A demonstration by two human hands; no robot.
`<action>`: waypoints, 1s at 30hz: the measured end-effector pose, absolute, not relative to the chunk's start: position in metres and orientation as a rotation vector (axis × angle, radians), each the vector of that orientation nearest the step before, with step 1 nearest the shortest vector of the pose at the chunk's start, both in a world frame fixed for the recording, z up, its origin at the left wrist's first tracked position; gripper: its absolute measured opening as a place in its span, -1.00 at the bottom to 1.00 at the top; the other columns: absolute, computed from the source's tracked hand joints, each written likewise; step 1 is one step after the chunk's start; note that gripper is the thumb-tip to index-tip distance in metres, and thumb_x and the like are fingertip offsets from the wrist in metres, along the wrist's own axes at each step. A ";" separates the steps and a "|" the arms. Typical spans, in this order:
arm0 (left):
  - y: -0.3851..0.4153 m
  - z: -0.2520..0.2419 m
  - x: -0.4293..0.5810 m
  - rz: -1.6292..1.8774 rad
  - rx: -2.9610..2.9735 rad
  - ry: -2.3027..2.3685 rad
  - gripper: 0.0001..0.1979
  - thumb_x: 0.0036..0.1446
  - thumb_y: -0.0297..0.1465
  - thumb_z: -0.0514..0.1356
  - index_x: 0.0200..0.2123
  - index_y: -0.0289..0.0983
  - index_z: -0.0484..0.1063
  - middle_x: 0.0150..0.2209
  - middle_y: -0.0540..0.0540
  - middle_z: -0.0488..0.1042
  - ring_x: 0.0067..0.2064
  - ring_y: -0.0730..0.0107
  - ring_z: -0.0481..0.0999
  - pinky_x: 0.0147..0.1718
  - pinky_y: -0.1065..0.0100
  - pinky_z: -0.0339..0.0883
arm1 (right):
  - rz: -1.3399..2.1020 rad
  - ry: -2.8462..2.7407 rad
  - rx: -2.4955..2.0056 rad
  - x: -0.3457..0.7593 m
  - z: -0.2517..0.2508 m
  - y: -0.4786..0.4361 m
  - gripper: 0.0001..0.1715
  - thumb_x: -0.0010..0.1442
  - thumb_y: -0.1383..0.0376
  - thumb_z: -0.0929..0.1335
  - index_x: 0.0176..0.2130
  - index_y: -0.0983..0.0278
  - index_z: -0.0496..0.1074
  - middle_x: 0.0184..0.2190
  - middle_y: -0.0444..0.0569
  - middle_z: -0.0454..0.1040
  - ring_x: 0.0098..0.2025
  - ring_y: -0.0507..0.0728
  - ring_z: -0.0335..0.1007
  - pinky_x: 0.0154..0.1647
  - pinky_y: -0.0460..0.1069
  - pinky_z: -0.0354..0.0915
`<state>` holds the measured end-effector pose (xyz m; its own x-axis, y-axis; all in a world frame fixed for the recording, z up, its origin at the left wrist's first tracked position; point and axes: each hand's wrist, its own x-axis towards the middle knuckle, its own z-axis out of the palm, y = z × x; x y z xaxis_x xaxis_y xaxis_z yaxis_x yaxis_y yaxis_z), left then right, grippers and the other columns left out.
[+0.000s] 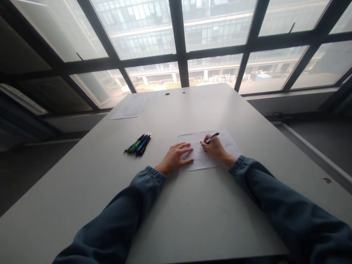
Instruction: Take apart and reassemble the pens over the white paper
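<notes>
A sheet of white paper (pixel 203 163) lies on the white table in front of me. My left hand (pixel 176 157) rests flat on the paper's left edge, fingers spread, with nothing in it. Over the middle of the sheet, my right hand (pixel 215 147) is closed around a pen (pixel 213 137) with a white and black barrel. The pen leans up to the right, and its lower end points down at the paper. Any marks on the sheet are too faint to read. Left of my left hand lies a bunch of pens (pixel 138 145) in black, green, yellow and blue.
The white table (pixel 181 212) reaches toward large dark-framed windows (pixel 180 40). More papers (pixel 132 105) lie at its far left edge. Two small round objects or fittings (pixel 167 94) show near the far edge, and a small dark mark (pixel 327 180) at the right.
</notes>
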<state>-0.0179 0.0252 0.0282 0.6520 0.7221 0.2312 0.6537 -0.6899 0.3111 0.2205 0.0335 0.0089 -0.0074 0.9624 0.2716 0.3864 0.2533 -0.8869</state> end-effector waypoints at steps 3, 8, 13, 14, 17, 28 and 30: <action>0.026 0.027 -0.020 0.514 2.664 1.118 -0.47 0.12 -0.02 0.24 0.12 -0.06 0.46 0.24 -0.09 0.35 0.28 0.02 0.27 0.26 0.00 0.15 | 0.749 -1.464 -1.236 0.223 0.009 0.034 -0.64 0.16 0.04 0.40 -0.44 0.22 0.29 -0.64 -0.14 0.43 -0.65 0.03 0.33 -0.62 -0.10 0.18; 0.028 0.022 -0.022 0.487 2.628 1.140 -0.48 0.16 -0.05 0.22 0.15 -0.10 0.43 0.26 -0.12 0.32 0.31 0.02 0.23 0.29 -0.04 0.09 | 0.577 -1.336 -1.125 0.232 0.012 0.032 -0.58 0.23 -0.07 0.34 -0.32 0.23 0.35 -0.64 -0.20 0.35 -0.64 -0.01 0.24 -0.62 -0.12 0.14; 0.027 0.021 -0.021 0.491 2.594 1.265 -0.55 0.23 -0.28 0.15 0.19 -0.10 0.36 0.26 -0.10 0.33 0.32 0.08 0.21 0.31 -0.09 -0.02 | 0.621 -1.400 -1.037 0.233 0.014 0.026 -0.62 0.36 -0.01 0.19 -0.14 0.22 0.32 -0.48 -0.14 0.44 -0.64 -0.03 0.21 -0.64 -0.12 0.14; 0.026 0.022 -0.020 0.541 2.605 1.281 -0.55 0.23 -0.31 0.14 0.19 -0.11 0.35 0.24 -0.11 0.35 0.31 0.10 0.23 0.31 -0.08 -0.02 | 0.616 -1.427 -1.029 0.231 0.014 0.025 -0.67 0.38 0.03 0.17 -0.10 0.21 0.29 -0.44 -0.13 0.45 -0.61 -0.02 0.24 -0.61 -0.12 0.18; 0.021 0.031 -0.018 0.768 2.663 1.295 -0.58 0.26 -0.30 0.13 0.18 -0.17 0.34 0.17 -0.14 0.42 0.23 0.14 0.32 0.28 -0.03 0.04 | 0.584 -1.554 -0.984 0.226 0.012 0.023 -0.74 0.35 0.24 0.17 0.04 0.17 0.20 -0.30 -0.10 0.45 -0.52 0.00 0.29 -0.50 -0.09 0.27; -0.002 0.048 0.002 0.609 2.896 0.529 -0.51 0.26 -0.10 0.16 0.16 -0.22 0.34 -0.04 -0.19 0.52 -0.01 0.20 0.48 0.04 0.17 0.34 | 0.606 -2.051 -0.779 0.217 0.024 0.008 -0.36 0.04 0.57 0.23 0.10 0.22 0.29 -0.10 -0.03 0.50 -0.39 0.00 0.33 -0.30 -0.09 0.31; -0.004 0.048 0.003 0.582 2.899 0.484 -0.57 0.27 -0.11 0.16 0.09 -0.23 0.39 -0.09 -0.19 0.53 -0.04 0.21 0.49 0.02 0.19 0.35 | 0.605 -2.076 -0.767 0.216 0.026 0.005 -0.45 0.01 0.58 0.22 -0.02 0.25 0.38 -0.19 -0.07 0.53 -0.44 -0.02 0.30 -0.34 -0.11 0.28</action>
<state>0.0035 -0.0040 0.0482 0.8729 0.3394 0.3506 0.2829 -0.9374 0.2030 0.2164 0.0055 0.0259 -0.4765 0.7005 0.5313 0.3053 0.6986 -0.6471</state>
